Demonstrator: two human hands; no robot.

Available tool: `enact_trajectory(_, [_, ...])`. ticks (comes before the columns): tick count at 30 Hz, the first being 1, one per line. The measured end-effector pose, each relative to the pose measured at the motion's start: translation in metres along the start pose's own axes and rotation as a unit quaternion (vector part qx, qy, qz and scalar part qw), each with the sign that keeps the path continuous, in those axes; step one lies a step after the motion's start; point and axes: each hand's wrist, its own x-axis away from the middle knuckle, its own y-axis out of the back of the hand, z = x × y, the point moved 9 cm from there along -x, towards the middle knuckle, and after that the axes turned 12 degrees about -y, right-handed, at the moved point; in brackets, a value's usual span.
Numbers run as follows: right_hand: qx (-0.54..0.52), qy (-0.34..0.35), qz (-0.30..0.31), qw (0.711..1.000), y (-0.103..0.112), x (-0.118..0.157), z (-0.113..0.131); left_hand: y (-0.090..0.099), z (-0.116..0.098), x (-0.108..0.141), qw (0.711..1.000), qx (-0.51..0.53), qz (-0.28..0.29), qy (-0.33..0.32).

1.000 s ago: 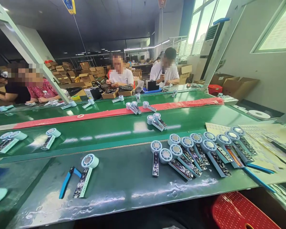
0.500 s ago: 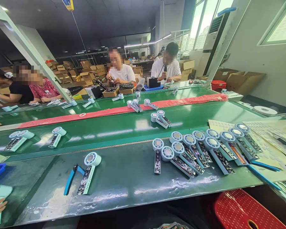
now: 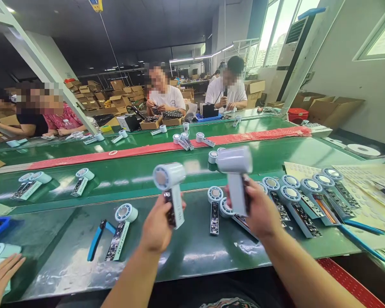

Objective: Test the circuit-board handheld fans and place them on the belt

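My left hand (image 3: 157, 226) grips the handle of a pale blue handheld fan (image 3: 170, 177), held upright above the bench with its round silver-centred face turned left. Further right, my right hand (image 3: 265, 209) is wrapped round a second handheld fan (image 3: 235, 160), slightly blurred, its smooth side towards me. Both handles show dark circuit boards along one edge. Behind and below my right hand lie several more fans (image 3: 290, 192) with exposed boards, some partly hidden by it. A single fan (image 3: 125, 213) rests left of my left hand, beside blue-handled cutting pliers (image 3: 98, 239).
Another person's hand (image 3: 6, 273) touches a fan at the left edge. A green belt (image 3: 141, 171) carries more fans, with a red strip (image 3: 131, 152) behind. Sticker sheets (image 3: 372, 188) and blue-handled pliers (image 3: 362, 239) lie at right. Several people sit opposite. A red stool (image 3: 343, 278) is below.
Both my hands have come into view, each holding a fan raised above the bench. Some fans in the right cluster are now gone or hidden behind my right hand. The view has shifted slightly.
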Motion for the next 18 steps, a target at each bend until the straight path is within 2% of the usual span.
enact_trajectory(3, [-0.078, -0.045, 0.018, 0.996, -0.033, -0.044, -0.041, -0.04, 0.047, -0.033, 0.999, 0.045, -0.003, -0.001])
enact_trajectory(5, [-0.101, -0.043, 0.025, 0.994, -0.048, -0.066, -0.061, -0.052, 0.069, -0.049, 0.997, 0.081, -0.01, -0.007])
enact_trajectory(8, [-0.099, -0.028, 0.04, 0.994, -0.059, -0.082, -0.079, -0.046, 0.09, -0.062, 0.992, 0.12, -0.035, -0.006])
enact_trajectory(12, [-0.095, -0.047, 0.047, 0.993, -0.057, -0.087, -0.097, -0.031, 0.113, -0.064, 0.988, 0.139, -0.06, 0.026])
enact_trajectory(18, [-0.109, -0.077, 0.025, 0.991, -0.046, -0.086, -0.111, -0.033, 0.133, -0.057, 0.984, 0.165, -0.034, 0.055])
